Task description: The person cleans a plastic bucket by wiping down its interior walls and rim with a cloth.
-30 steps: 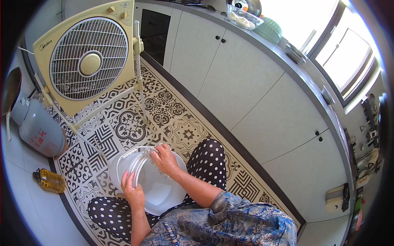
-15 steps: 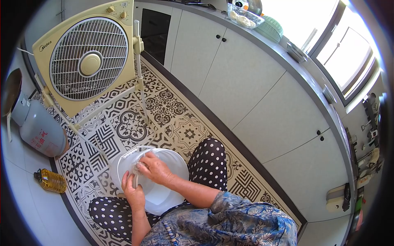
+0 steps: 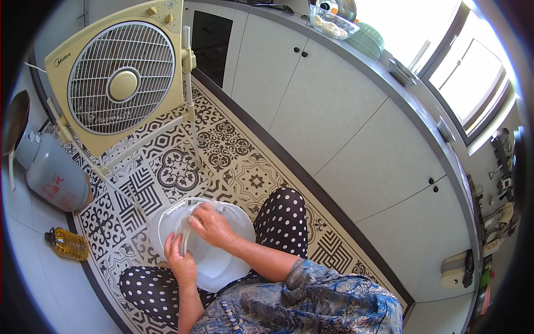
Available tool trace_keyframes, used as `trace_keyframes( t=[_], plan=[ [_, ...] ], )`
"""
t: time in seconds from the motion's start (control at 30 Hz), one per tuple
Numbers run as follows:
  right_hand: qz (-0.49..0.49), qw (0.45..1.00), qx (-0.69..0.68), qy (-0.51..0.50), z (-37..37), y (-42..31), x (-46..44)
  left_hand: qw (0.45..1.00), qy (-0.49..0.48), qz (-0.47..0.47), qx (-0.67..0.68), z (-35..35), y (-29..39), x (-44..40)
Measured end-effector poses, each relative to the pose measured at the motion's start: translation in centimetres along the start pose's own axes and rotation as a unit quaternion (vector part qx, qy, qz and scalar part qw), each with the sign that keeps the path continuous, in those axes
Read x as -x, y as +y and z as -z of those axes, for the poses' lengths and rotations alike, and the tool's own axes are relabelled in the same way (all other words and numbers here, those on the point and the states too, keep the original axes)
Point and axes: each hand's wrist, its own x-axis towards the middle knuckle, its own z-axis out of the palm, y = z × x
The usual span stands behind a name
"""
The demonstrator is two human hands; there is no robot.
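Observation:
Between my knees stands a white plastic bucket (image 3: 225, 271), and both hands are over its opening. My left hand (image 3: 181, 263) is at the left rim, closed on a pale, whitish strip (image 3: 186, 238) that stands up from the fingers. My right hand (image 3: 214, 226) is just above and to the right, with its fingers bent in a pinch at the strip's upper end. Thin, translucent whitish material shows around the right fingertips. What the strip is made of I cannot make out. The bottom of the bucket is partly hidden by my right forearm.
A cream box fan (image 3: 123, 83) on a white stand is ahead on the left. A grey gas cylinder (image 3: 55, 172) and an oil bottle (image 3: 69, 245) stand by the left wall. Grey cabinets (image 3: 334, 111) line the right; a glass bowl (image 3: 332, 25) with pale contents sits on the counter.
My right hand has shifted slightly, its fingers lifting from the strip's top, and more of the pale strip shows between the hands. My left hand stays nearly in place.

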Motion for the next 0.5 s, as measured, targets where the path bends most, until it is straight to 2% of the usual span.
trace_keyframes(
  t=[0.1, 0.17, 0.27, 0.33, 0.37, 0.43, 0.5],
  plan=[
    [0.046, 0.997, 0.001, -0.061, -1.3, -1.9, 1.5, 0.999, -0.004, 0.027, 0.017, 0.0, 0.7, -0.3],
    [0.055, 0.997, -0.003, -0.061, -1.0, -2.3, 1.7, 0.996, 0.003, 0.055, 0.072, 0.1, 1.2, -0.5],
    [0.044, 0.996, 0.02, -0.07, -0.4, -1.0, 0.7, 0.999, -0.004, 0.036, 0.04, 0.1, 0.8, -0.4],
    [-0.017, 0.999, 0.026, -0.026, 0.2, 0.1, 0.0, 0.999, -0.008, 0.023, 0.034, 0.1, 0.1, -0.2],
    [-0.016, 0.999, 0.028, -0.025, 0.7, 0.9, -0.5, 0.999, -0.011, 0.011, 0.028, 0.1, -0.1, -0.2],
    [-0.089, 0.996, 0.014, 0.026, 1.3, 3.1, -1.1, 1.0, -0.008, 0.008, 0.03, 0.1, 0.0, 0.0],
    [-0.086, 0.995, 0.03, 0.048, 1.7, 5.1, -1.1, 1.0, -0.005, 0.004, 0.029, 0.2, 0.1, 0.1]
  ],
)
